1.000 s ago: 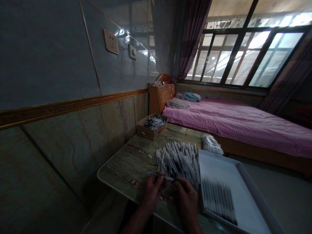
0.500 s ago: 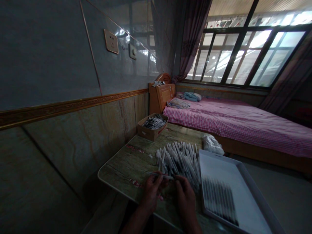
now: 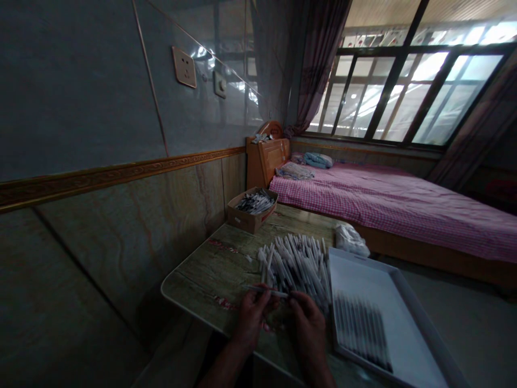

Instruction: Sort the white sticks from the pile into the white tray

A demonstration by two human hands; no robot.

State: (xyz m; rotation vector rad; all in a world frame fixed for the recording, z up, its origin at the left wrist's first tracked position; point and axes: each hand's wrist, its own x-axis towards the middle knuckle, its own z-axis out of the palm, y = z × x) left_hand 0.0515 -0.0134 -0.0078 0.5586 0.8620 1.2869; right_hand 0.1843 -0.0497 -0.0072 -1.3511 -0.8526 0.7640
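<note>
Left hand [image 3: 250,315] and right hand [image 3: 309,319] are set slightly apart, left of the white tray [image 3: 407,318]; the left thumb and fingers are pinched on the barrel of a slim pen [image 3: 277,293], and the right fingertips are closed on its end nearer the tray; the pen lies roughly crosswise, its opposite end projecting past the left hand. A heap of white pens [image 3: 298,264] lies along the tray's left wall; a row of pens [image 3: 361,330], side by side, occupies the tray's near left part; a cardboard box [image 3: 251,221] filled with slender pieces is positioned well left of the tray; a crumpled plastic bag [image 3: 350,240] rests just beyond the tray's far left corner.
</note>
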